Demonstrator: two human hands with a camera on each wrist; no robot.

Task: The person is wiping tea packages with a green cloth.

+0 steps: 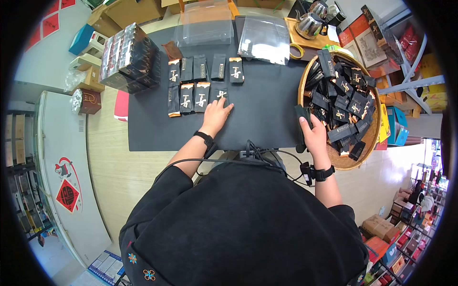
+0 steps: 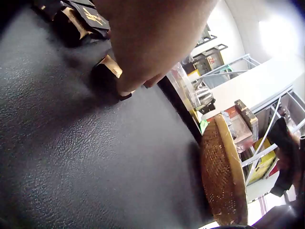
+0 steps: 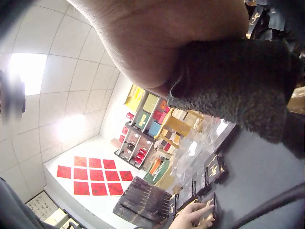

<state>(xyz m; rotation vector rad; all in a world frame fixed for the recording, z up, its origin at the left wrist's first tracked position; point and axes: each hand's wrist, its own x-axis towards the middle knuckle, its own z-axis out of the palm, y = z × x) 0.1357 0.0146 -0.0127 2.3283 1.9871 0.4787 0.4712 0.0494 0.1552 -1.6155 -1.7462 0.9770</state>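
Observation:
Small black packets (image 1: 201, 97) with orange ends and gold-white lettering lie in two rows on the dark table. At the right end of the lower row, my left hand (image 1: 216, 117) reaches over a packet (image 1: 220, 92), its fingers spread and fingertips at the packet's near end. The left wrist view shows an orange packet end (image 2: 110, 66) beside those fingers. My right hand (image 1: 314, 135) holds a dark fuzzy cloth (image 3: 233, 86) at the left rim of a round wicker basket (image 1: 372, 138). Loose black packets (image 1: 341, 102) are heaped in the basket.
A stack of dark boxes in clear wrap (image 1: 129, 59) stands at the table's left. Clear plastic covers (image 1: 265, 40) and a roll of yellow tape (image 1: 296, 51) lie at the back. A kettle (image 1: 309, 25) stands on a wooden tray. Black cables (image 1: 257, 151) hang at the front edge.

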